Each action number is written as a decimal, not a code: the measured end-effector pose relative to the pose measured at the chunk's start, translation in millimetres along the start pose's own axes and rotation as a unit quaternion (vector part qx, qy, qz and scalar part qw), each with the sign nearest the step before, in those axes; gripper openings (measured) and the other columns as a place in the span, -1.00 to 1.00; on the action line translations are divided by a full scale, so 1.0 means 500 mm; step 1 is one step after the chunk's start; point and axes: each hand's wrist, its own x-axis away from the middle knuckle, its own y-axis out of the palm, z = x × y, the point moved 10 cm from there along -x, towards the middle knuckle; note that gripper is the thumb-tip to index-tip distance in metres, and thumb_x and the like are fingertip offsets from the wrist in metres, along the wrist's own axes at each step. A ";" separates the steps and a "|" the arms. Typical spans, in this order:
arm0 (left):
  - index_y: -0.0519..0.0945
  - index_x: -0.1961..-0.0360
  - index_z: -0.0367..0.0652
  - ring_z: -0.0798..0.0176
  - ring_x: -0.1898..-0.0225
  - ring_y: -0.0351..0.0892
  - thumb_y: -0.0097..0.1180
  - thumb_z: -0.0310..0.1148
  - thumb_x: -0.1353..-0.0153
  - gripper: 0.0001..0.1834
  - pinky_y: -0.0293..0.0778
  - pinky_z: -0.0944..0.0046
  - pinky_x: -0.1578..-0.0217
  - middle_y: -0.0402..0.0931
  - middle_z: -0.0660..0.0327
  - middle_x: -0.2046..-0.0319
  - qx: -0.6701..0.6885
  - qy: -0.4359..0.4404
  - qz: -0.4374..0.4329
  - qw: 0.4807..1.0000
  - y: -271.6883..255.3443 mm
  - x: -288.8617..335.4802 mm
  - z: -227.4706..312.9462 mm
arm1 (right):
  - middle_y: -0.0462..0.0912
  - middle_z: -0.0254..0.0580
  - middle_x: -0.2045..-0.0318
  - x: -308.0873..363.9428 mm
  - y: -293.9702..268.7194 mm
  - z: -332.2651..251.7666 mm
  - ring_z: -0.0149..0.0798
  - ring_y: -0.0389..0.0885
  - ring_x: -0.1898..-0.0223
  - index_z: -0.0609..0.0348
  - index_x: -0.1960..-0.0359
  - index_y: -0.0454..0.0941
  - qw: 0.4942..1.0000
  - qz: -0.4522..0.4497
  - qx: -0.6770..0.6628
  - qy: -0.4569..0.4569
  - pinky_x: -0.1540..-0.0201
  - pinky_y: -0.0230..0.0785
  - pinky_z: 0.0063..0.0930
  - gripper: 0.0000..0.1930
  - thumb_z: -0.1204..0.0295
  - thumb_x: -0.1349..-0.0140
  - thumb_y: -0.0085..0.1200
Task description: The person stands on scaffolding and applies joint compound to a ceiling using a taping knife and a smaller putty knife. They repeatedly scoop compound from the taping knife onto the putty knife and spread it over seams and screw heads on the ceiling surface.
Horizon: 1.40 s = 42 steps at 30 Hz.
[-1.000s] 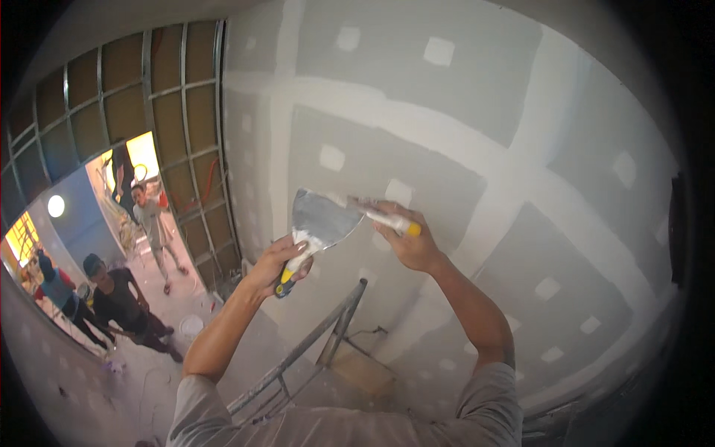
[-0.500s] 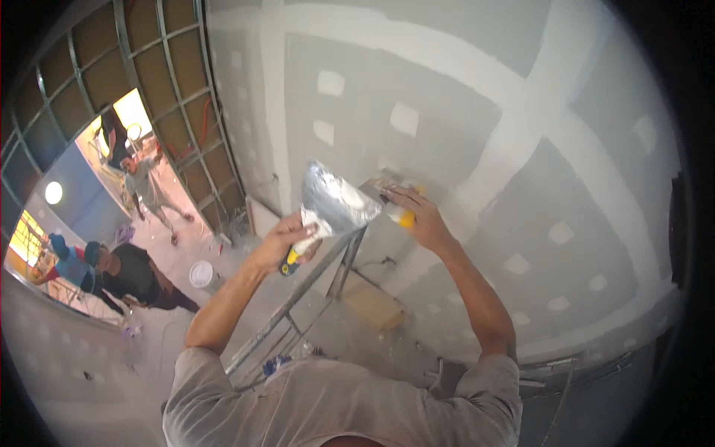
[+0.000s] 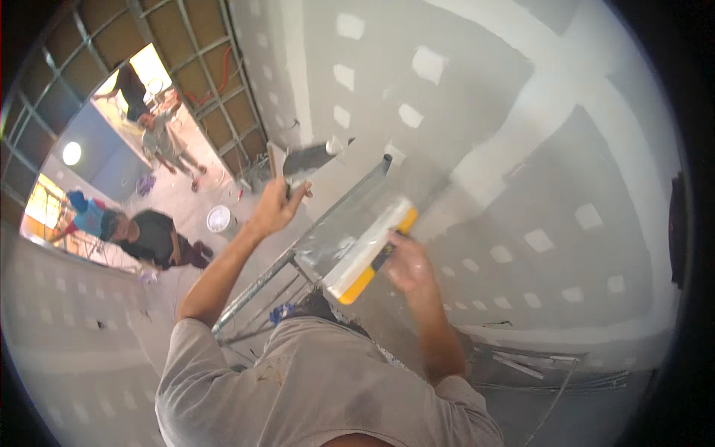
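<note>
My left hand [image 3: 277, 210] is closed around the handle of a putty knife [image 3: 307, 158], whose grey blade carries white compound near its far corner. The handle is mostly hidden in the fingers. Lower and to the right, my right hand [image 3: 408, 262] grips a wide taping knife [image 3: 376, 252] by its yellow and black back. Its broad, see-through-looking blade, smeared by motion, slants away to the upper left with white compound along it. The two knives are apart. Beyond them rises a grey plasterboard wall [image 3: 462, 104] with white patches and filled joints.
A metal scaffold rail [image 3: 257, 290] runs beneath my arms. On the floor to the left stands a white bucket [image 3: 219, 218]. A person in a dark top [image 3: 153, 237] is near the doorway, with other people beyond. Metal wall studs [image 3: 195, 48] stand at the upper left.
My left hand has turned the putty knife, its blade now pointing up and away. My right hand has come lower and nearer, bringing the taping knife broadside into view. The whole view has shifted.
</note>
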 end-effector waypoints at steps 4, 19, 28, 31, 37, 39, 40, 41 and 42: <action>0.54 -0.11 -0.27 0.05 0.01 0.64 0.24 -0.34 -0.28 -0.59 0.52 0.14 0.00 0.64 0.04 -0.01 -0.009 0.138 -0.059 0.989 0.056 -0.027 0.062 | 0.50 -0.15 -0.07 -0.013 0.097 0.048 -0.15 0.51 -0.12 0.23 -0.21 0.35 0.997 -0.036 -0.052 0.040 -0.24 0.40 -0.17 -0.56 0.50 -0.33 0.14; 0.42 -0.28 -0.17 -0.27 -0.21 0.44 0.08 -0.51 -0.24 -0.46 0.41 -0.02 -0.18 0.46 -0.17 -0.20 -0.202 0.126 -0.120 0.964 -0.018 -0.193 -0.220 | 0.52 -0.16 -0.12 -0.024 0.346 -0.238 -0.20 0.52 -0.18 0.19 -0.26 0.30 0.941 -0.129 0.056 -0.307 -0.25 0.38 -0.21 -0.53 0.66 -0.33 0.04; 0.44 -0.17 -0.32 -0.12 0.14 0.60 0.03 -0.60 -0.16 -0.52 0.47 0.07 0.08 0.58 -0.07 0.16 -0.119 0.155 0.105 0.975 -0.418 -0.131 -0.318 | 0.48 -0.09 -0.14 0.374 0.735 -0.922 -0.21 0.48 -0.13 0.35 -0.21 0.32 0.369 0.061 0.225 -0.900 -0.22 0.28 -0.31 -0.62 0.59 -0.38 -0.02; 0.45 -0.12 -0.28 0.18 0.42 0.57 0.02 -0.54 -0.26 -0.62 0.49 0.25 0.40 0.53 0.14 0.35 -0.171 0.229 0.233 0.930 -0.550 -0.097 -0.296 | 0.49 0.09 0.00 0.448 0.883 -1.089 0.09 0.49 -0.08 0.37 -0.20 0.37 0.208 0.165 0.211 -0.941 -0.20 0.31 -0.20 -0.54 0.70 -0.21 -0.07; 0.45 -0.06 -0.37 0.19 0.43 0.59 0.03 -0.56 -0.35 -0.73 0.52 0.23 0.35 0.61 0.03 0.33 -0.158 0.049 0.322 0.932 -0.814 0.099 -0.507 | 0.37 0.10 -0.14 0.430 1.084 -1.198 0.12 0.36 -0.24 0.22 -0.35 0.27 0.148 0.156 0.166 -0.962 -0.28 0.27 -0.13 -0.34 0.77 -0.13 -0.09; 0.45 -0.03 -0.40 0.19 0.43 0.60 0.03 -0.57 -0.38 -0.76 0.52 0.22 0.33 0.63 -0.01 0.33 -0.142 0.019 0.335 0.931 -0.847 0.163 -0.537 | 0.39 0.13 -0.13 0.461 1.105 -1.210 0.15 0.40 -0.19 0.27 -0.33 0.25 0.084 0.203 0.130 -0.967 -0.26 0.27 -0.12 -0.37 0.70 -0.15 -0.01; 0.45 -0.03 -0.40 0.19 0.43 0.60 0.03 -0.57 -0.38 -0.76 0.52 0.22 0.33 0.63 -0.01 0.33 -0.142 0.019 0.337 0.931 -0.858 0.199 -0.524 | 0.39 0.13 -0.13 0.458 1.127 -1.216 0.15 0.40 -0.19 0.27 -0.33 0.25 0.085 0.202 0.130 -0.967 -0.26 0.27 -0.12 -0.37 0.70 -0.15 -0.01; 0.48 0.04 -0.41 0.19 0.44 0.59 0.05 -0.56 -0.36 -0.81 0.50 0.22 0.33 0.62 0.02 0.39 -0.136 -0.022 0.347 0.928 -0.862 0.235 -0.520 | 0.36 0.13 -0.15 0.457 1.145 -1.225 0.16 0.37 -0.22 0.24 -0.35 0.23 0.107 0.196 0.122 -0.967 -0.29 0.25 -0.11 -0.32 0.73 -0.12 0.02; 0.51 0.11 -0.43 0.20 0.46 0.58 0.08 -0.55 -0.35 -0.84 0.49 0.21 0.33 0.61 0.04 0.46 -0.133 -0.063 0.360 0.921 -0.875 0.260 -0.527 | 0.33 0.14 -0.18 0.443 1.163 -1.224 0.17 0.34 -0.25 0.21 -0.37 0.20 0.132 0.189 0.112 -0.967 -0.31 0.23 -0.11 -0.27 0.77 -0.09 0.05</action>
